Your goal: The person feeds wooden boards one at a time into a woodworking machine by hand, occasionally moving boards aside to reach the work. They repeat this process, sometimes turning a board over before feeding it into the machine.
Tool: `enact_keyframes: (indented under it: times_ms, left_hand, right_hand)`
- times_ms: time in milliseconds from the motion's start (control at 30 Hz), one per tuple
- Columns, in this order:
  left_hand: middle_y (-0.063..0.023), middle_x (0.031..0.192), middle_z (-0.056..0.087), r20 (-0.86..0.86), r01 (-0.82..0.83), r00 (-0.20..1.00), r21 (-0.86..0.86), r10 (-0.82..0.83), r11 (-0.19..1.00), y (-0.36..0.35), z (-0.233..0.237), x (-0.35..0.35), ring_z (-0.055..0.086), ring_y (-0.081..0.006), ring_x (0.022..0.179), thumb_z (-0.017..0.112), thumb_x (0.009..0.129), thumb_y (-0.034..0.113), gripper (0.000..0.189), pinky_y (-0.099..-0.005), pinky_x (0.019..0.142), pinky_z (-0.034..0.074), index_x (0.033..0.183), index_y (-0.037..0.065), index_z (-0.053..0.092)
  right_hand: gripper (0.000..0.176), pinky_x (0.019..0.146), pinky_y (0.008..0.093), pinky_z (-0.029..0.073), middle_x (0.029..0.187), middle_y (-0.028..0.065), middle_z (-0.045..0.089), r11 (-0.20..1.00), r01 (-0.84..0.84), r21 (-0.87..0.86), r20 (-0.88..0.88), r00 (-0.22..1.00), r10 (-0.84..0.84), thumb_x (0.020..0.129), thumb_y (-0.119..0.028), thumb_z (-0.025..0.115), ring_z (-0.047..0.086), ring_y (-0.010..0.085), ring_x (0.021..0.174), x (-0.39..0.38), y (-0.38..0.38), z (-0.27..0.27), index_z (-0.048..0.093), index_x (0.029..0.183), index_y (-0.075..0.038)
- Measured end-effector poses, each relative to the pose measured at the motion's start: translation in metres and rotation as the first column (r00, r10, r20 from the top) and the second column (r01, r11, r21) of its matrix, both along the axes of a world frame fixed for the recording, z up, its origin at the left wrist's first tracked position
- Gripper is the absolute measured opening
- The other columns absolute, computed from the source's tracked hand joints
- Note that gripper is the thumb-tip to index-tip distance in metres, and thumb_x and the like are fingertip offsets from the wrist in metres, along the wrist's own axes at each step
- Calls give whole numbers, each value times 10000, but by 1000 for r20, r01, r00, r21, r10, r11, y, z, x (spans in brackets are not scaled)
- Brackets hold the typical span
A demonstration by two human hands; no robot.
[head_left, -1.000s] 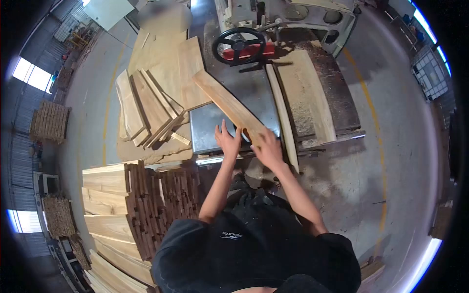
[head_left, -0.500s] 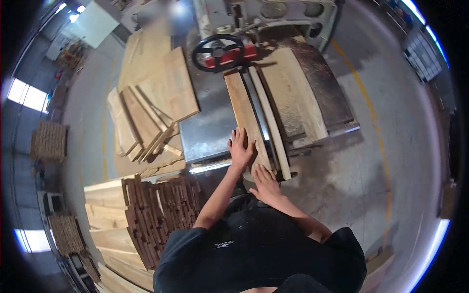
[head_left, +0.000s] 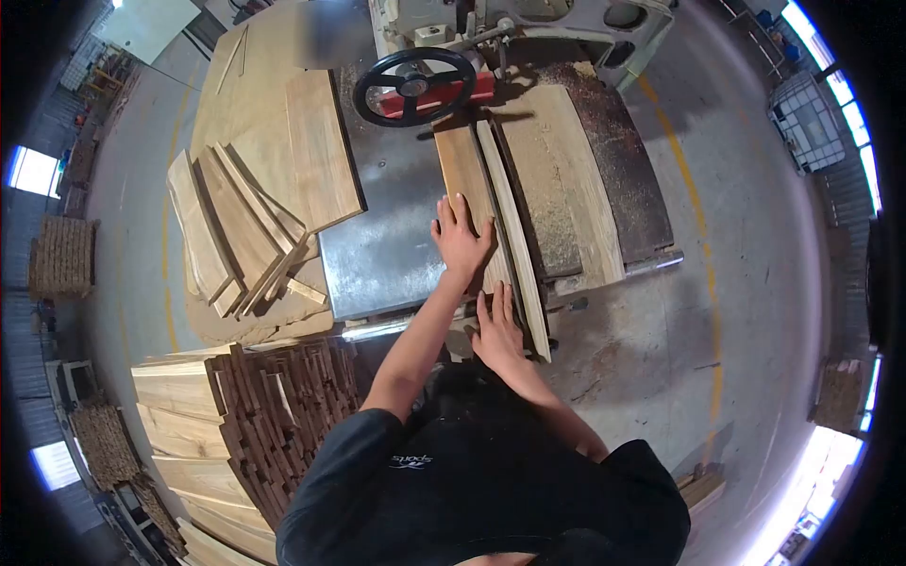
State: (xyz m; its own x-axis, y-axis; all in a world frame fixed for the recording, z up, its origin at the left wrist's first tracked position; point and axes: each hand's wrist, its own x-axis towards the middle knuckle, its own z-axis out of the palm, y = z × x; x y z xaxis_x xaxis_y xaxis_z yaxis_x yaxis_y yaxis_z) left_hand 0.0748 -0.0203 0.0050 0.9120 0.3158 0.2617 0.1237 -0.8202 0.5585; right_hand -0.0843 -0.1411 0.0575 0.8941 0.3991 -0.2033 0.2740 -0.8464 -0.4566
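A long wooden board (head_left: 464,170) lies on the metal machine table (head_left: 387,255), its far end by the black handwheel (head_left: 413,87). My left hand (head_left: 461,241) rests on the board with its fingers spread. Closer to my body, my right hand (head_left: 498,332) touches the board's near end, fingers apart and pointing forward. Along the board's right side runs a narrow light strip (head_left: 514,236). Neither hand is wrapped round anything.
Loose boards (head_left: 241,226) lie on a large panel (head_left: 236,118) at the left. Stacked dark-edged planks (head_left: 274,415) stand at the lower left. Right of the strip, a sawdust-covered board (head_left: 557,179) lies on the machine.
The board and both hands are farther forward along the machine table. The view has shifted a little, and the handwheel now appears larger and higher.
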Motion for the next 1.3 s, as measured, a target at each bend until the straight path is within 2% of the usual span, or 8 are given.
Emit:
enact_keyframes:
  times_ms: [200, 333, 633, 900, 967, 1033, 1167, 1300]
  left_hand:
    - [-282, 1582, 365, 22, -28, 999, -26, 29, 999, 19, 3, 59, 318, -409, 1499, 665, 875, 504, 840, -593, 1175, 249, 1538, 50, 421]
    - [-296, 1537, 416, 53, -33, 998, 37, 31, 999, 22, 3, 72, 363, -424, 1466, 669, 877, 501, 821, -581, 1150, 282, 1525, 54, 437]
    - [-282, 1440, 500, 323, 16, 935, -450, 146, 893, 90, -14, 125, 495, -441, 1328, 741, 860, 282, 458, -537, 1096, 403, 1257, 65, 669]
    - [-343, 1375, 493, 438, -508, 764, -47, 474, 860, 309, 28, 93, 468, -505, 1283, 730, 837, 167, 399, -566, 1070, 400, 1213, 55, 665]
    - [-374, 1352, 504, 67, -437, 893, -104, 444, 893, 327, 14, 96, 514, -527, 1221, 692, 892, 201, 386, -561, 1031, 437, 1247, 57, 651]
    - [-415, 1398, 466, 177, -513, 858, 229, 483, 827, 297, 8, 93, 517, -541, 1223, 604, 963, 322, 472, -591, 1016, 432, 1354, 59, 608]
    - [-473, 1461, 342, 27, -473, 879, 181, 476, 862, 230, 21, 65, 368, -580, 1370, 583, 961, 435, 625, -632, 1091, 346, 1429, 24, 529]
    - [-490, 1506, 231, -34, -449, 889, 137, 457, 883, 169, 24, 14, 333, -579, 1394, 587, 963, 460, 646, -646, 1108, 307, 1478, 79, 504]
  right_hand:
    - [884, 1168, 503, 388, 1624, 382, 122, 999, -37, -30, 74, 996, 39, 861, -271, 759, 135, 528, 1526, 57, 20, 2, 308, 1562, 25]
    - [850, 991, 478, 556, 1642, 368, 67, 975, 1, -222, -42, 999, -11, 901, -360, 722, 82, 497, 1547, 71, 40, 14, 338, 1557, 19]
    - [772, 1183, 505, 342, 1656, 348, 9, 999, 38, 27, -80, 996, -36, 989, -413, 637, -11, 464, 1557, 146, 50, -7, 334, 1578, -15]
    - [806, 1223, 485, 273, 1678, 293, -75, 980, 128, 151, -86, 990, -116, 987, -427, 658, -142, 399, 1560, 216, 83, -16, 306, 1596, -33]
    - [786, 1229, 488, 254, 1684, 285, -43, 972, 159, 170, -93, 985, -145, 991, -420, 652, -117, 398, 1565, 240, 87, -26, 327, 1585, -21]
    - [745, 1223, 482, 270, 1683, 292, 21, 952, 148, 267, -21, 989, -148, 993, -400, 646, -62, 407, 1572, 262, 88, -47, 371, 1558, 0]
    - [782, 1208, 465, 303, 1651, 319, 176, 955, 208, 210, 155, 958, -243, 989, -385, 645, 131, 434, 1559, 272, 115, -28, 307, 1582, -3]
    - [905, 1142, 483, 385, 1511, 379, 408, 684, 367, 631, -214, 929, -302, 983, -403, 633, 470, 483, 1376, 224, 161, -8, 122, 1626, -24]
